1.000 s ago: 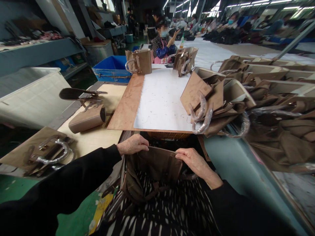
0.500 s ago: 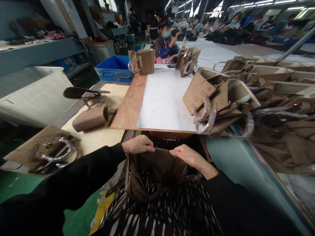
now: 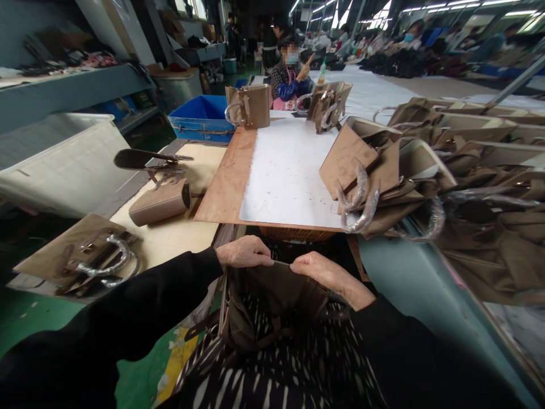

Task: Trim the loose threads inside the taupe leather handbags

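Observation:
A brown leather handbag [image 3: 272, 301] rests on my lap, just below the front edge of the workbench. My left hand [image 3: 244, 253] pinches its top edge on the left, fingers curled over the rim. My right hand [image 3: 326, 272] grips the same top edge on the right, fingers folded over it. The two hands lie close together, almost touching. The bag's lower part and straps hang over my black-and-white patterned clothing.
A wooden board with a white sheet [image 3: 289, 170] lies ahead. Several tan bags with wrapped handles [image 3: 383, 170] pile up on the right. More bags [image 3: 159, 201] lie on the left table beside a white bin [image 3: 59, 162] and blue crate [image 3: 200, 116]. A seated person [image 3: 289, 74] works beyond.
My hands have slid toward each other along the bag's top edge, narrowing the gap. The view has shifted slightly.

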The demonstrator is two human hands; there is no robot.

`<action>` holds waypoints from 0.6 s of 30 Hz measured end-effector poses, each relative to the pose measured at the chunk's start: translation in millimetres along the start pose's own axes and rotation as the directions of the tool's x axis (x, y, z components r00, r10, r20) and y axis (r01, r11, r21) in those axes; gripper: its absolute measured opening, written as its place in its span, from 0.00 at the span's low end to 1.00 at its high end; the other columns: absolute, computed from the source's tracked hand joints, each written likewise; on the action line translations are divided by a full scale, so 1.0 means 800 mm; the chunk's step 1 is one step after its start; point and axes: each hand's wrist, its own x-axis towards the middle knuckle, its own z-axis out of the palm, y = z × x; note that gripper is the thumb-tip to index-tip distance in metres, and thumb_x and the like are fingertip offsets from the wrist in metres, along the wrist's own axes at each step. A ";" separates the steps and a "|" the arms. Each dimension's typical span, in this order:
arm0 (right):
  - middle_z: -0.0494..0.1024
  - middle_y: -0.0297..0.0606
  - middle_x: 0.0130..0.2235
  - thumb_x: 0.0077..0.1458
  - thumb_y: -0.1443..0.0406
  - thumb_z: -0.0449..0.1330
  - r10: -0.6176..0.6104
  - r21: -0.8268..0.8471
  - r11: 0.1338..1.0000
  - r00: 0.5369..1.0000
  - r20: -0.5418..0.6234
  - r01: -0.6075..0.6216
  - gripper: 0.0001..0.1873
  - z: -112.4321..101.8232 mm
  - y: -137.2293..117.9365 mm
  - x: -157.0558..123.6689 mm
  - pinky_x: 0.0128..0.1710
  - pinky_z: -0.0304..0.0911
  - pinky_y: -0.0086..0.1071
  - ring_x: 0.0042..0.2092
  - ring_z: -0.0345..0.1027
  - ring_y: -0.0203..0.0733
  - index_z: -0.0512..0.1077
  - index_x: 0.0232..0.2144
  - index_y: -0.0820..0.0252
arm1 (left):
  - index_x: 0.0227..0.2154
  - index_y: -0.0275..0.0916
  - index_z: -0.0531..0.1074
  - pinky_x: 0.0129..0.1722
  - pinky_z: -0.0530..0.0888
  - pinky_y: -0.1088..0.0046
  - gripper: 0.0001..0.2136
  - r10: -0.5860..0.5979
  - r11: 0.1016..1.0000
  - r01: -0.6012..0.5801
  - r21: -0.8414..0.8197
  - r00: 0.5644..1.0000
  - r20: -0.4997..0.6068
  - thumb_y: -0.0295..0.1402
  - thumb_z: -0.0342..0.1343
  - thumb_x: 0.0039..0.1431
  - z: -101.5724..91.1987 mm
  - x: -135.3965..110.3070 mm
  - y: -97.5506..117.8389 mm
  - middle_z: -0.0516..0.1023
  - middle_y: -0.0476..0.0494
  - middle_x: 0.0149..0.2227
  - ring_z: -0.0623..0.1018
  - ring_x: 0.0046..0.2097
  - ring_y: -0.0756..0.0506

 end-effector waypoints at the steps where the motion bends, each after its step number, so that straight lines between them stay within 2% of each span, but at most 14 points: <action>1: 0.60 0.28 0.18 0.46 0.53 0.54 0.001 -0.006 1.000 1.000 -0.006 -0.001 0.17 0.002 0.002 0.003 0.20 0.45 0.25 0.21 0.50 0.30 0.66 0.21 0.63 | 0.21 0.33 0.72 0.23 0.58 0.81 0.14 0.000 1.000 0.000 -0.006 1.000 0.007 0.38 0.50 0.53 0.001 0.001 -0.001 0.62 0.53 0.18 0.63 0.23 0.54; 10: 0.58 0.27 0.15 0.44 0.55 0.55 0.046 -0.010 0.999 0.998 -0.047 -0.046 0.17 0.005 0.013 0.010 0.20 0.43 0.27 0.19 0.48 0.29 0.64 0.16 0.63 | 0.21 0.33 0.72 0.23 0.58 0.80 0.13 -0.022 0.999 0.024 -0.039 0.998 0.054 0.37 0.51 0.52 0.006 0.011 -0.004 0.63 0.52 0.18 0.63 0.23 0.54; 14: 0.60 0.27 0.16 0.43 0.57 0.56 0.037 0.053 0.998 0.999 0.017 -0.038 0.14 0.004 0.008 0.017 0.20 0.44 0.26 0.19 0.48 0.29 0.67 0.20 0.63 | 0.22 0.33 0.71 0.23 0.58 0.81 0.13 -0.001 0.997 0.006 -0.071 0.998 0.071 0.37 0.50 0.52 0.004 0.012 -0.004 0.63 0.52 0.19 0.63 0.24 0.54; 18: 0.60 0.27 0.16 0.42 0.60 0.56 -0.024 0.013 1.000 0.999 0.048 0.024 0.11 0.011 -0.012 0.020 0.21 0.45 0.26 0.20 0.49 0.29 0.69 0.19 0.64 | 0.21 0.32 0.71 0.22 0.57 0.80 0.14 0.029 0.996 -0.020 -0.086 0.994 0.101 0.38 0.49 0.52 0.005 0.011 -0.007 0.60 0.53 0.18 0.60 0.23 0.54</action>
